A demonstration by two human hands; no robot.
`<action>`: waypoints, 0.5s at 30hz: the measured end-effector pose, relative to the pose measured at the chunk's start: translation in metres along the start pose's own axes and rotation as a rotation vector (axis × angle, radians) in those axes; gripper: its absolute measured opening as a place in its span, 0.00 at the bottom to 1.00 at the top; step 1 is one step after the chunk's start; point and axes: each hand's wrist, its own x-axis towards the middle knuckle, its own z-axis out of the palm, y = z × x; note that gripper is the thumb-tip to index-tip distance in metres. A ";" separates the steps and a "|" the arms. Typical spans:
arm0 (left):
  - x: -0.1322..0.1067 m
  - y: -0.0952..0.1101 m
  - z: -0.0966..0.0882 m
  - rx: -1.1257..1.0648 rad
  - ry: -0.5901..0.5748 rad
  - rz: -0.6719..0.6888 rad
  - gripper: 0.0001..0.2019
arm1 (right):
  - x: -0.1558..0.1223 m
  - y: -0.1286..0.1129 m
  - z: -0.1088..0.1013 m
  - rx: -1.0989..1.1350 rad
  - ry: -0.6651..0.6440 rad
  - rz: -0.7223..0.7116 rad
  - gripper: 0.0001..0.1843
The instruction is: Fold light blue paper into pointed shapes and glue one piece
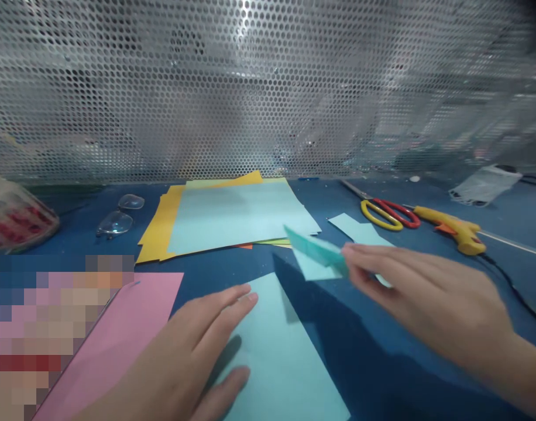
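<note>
My right hand [435, 298] pinches a small folded piece of turquoise paper [314, 247] between thumb and fingertips, tilted above the blue table. A light blue sheet [289, 356] lies in front of me. Over its left edge rests or hovers my left hand [193, 345], fingers stretched out and holding nothing; whether it touches the sheet I cannot tell. Partly behind my right hand is another light blue scrap [358, 228]. Pink paper [149, 310] lies to the left, partly under my left forearm.
Farther back lies a stack of light blue and yellow sheets [237, 216]. Scissors [391, 213], a yellow glue gun [456, 228] with its cord and a face mask [485, 184] are on the right. Eyeglasses [116, 222] and a container [20, 219] sit left. Perforated metallic sheeting [250, 88] closes off the back.
</note>
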 end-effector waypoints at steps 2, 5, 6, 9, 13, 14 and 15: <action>-0.001 0.003 0.001 -0.058 -0.064 0.074 0.33 | 0.003 0.009 -0.005 -0.175 -0.017 0.115 0.10; 0.001 0.006 0.002 -0.090 -0.157 0.155 0.31 | 0.003 0.016 -0.007 -0.312 -0.123 0.257 0.18; 0.002 0.007 0.002 -0.086 -0.186 0.166 0.30 | 0.003 0.017 -0.007 -0.322 -0.181 0.293 0.19; 0.004 0.008 -0.001 -0.073 -0.256 0.172 0.28 | -0.002 0.014 -0.002 -0.302 -0.343 0.348 0.16; 0.005 0.008 -0.004 -0.063 -0.275 0.169 0.27 | -0.013 0.002 0.015 -0.229 -0.537 0.380 0.11; 0.005 0.008 -0.004 -0.063 -0.275 0.174 0.27 | -0.015 -0.001 0.020 -0.216 -0.580 0.388 0.09; 0.004 0.008 -0.004 -0.061 -0.277 0.178 0.27 | -0.017 -0.002 0.024 -0.208 -0.615 0.398 0.08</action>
